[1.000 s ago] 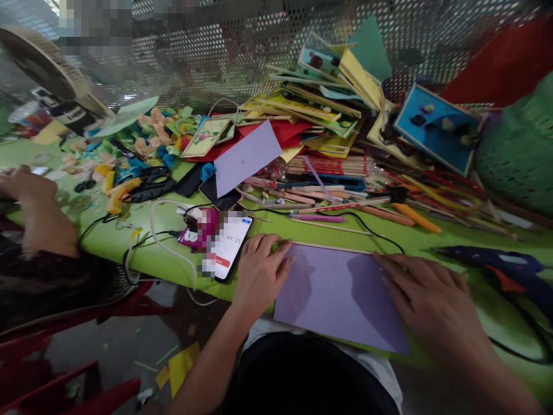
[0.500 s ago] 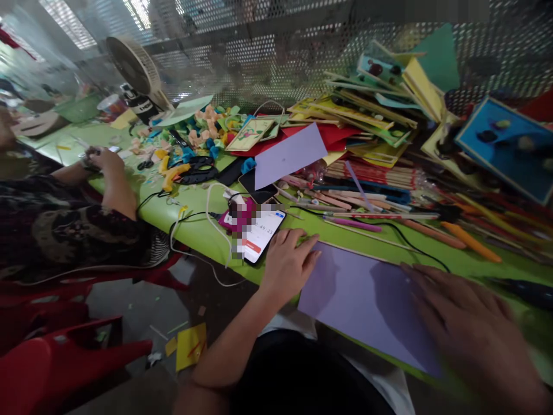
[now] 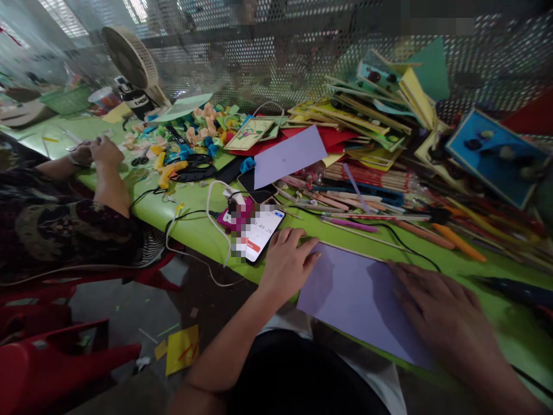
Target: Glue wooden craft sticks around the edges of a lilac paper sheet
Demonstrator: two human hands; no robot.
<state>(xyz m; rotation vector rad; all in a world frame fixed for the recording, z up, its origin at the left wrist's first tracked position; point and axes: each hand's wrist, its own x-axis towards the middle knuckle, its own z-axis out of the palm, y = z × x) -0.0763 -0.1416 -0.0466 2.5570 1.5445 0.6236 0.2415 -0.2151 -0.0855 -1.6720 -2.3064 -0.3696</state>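
A sheet of purple card [image 3: 354,294] lies flat at the table's front edge before me. Along its far edge runs a thin wooden stick [image 3: 352,251]. My left hand [image 3: 288,262] rests at the sheet's far left corner, fingers apart and slightly bent, thumb and forefinger by the stick's end. My right hand [image 3: 440,305] lies over the sheet's right side with fingers stretched out, the fingertips near the other end of the stick. It hides that end of the card. Touching or close beside my left hand is a lit phone [image 3: 263,233] showing a timer.
Behind the card lie a purple marker [image 3: 349,223], a black cable [image 3: 408,245] and a second purple sheet [image 3: 290,154]. Stacked framed cards [image 3: 358,109] fill the back. A dark pointed tool [image 3: 514,288] sits at right. Another person's hands [image 3: 101,151] work at left.
My right hand has shifted slightly left along the sheet and looks less blurred. The left hand stays at its corner. The camera view has turned a little.
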